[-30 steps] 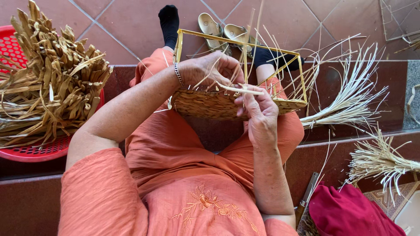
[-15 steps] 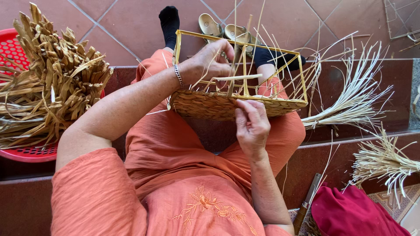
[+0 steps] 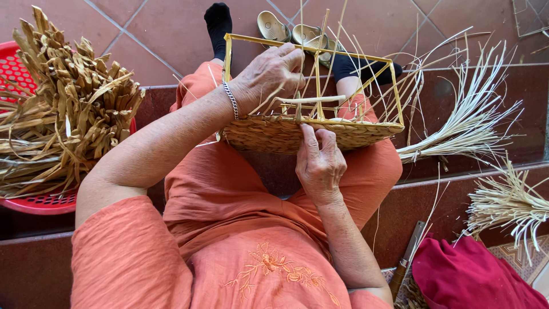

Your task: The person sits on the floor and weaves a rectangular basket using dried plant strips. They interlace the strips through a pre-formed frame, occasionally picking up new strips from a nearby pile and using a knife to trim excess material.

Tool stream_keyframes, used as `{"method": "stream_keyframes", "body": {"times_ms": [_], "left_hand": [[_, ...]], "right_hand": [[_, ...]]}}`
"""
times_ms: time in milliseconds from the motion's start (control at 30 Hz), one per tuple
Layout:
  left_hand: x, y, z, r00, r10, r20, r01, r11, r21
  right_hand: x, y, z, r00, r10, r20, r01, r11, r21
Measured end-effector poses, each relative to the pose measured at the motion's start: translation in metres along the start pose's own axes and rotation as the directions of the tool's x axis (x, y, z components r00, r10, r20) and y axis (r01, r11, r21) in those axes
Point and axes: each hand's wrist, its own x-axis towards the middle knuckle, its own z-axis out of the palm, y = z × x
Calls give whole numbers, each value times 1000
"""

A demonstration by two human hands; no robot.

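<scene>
1. Two changes since a second ago: my right hand (image 3: 320, 163) has dropped from the strands onto the near woven wall of the basket (image 3: 297, 133) on my lap, fingers pressing flat.
2. My left hand (image 3: 267, 74) still pinches a straw strand (image 3: 311, 99) against the yellow frame (image 3: 394, 86).
3. Left of it, dried leaves (image 3: 68, 114) fill a red tub (image 3: 34, 203).
4. Loose stalks (image 3: 463, 137) right of my hands crowd the rim.

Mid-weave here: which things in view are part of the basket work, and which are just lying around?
In use:
- half-woven basket on the lap
- yellow frame above it
- left hand gripping a strand
- right hand on the woven wall

Lying about:
- dried leaves in the red tub
- pale fibre bundles
- sandals
- red cloth
</scene>
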Motion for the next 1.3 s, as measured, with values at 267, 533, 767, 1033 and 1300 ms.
{"method": "stream_keyframes", "body": {"times_ms": [267, 533, 767, 1033, 1300], "left_hand": [[4, 10, -1, 799, -415, 435, 599, 487, -635], [5, 3, -5, 862, -231, 451, 506, 392, -768], [16, 1, 1, 760, -204, 617, 650, 233, -723], [25, -1, -3, 714, -125, 689, 688, 311, -656], [44, 0, 13, 574, -143, 806, 709, 580, -401]], "right_hand": [[0, -1, 2, 1000, -22, 8, 22, 1000, -17], [-6, -2, 4, 1000, -11, 5, 11, 1000, 17], [-9, -2, 4, 1000, 7, 3, -7, 999, 37], [-8, -2, 5, 1000, 22, 13, -23, 998, 57], [-10, -3, 5, 998, 46, 32, -48, 997, 68]]}}
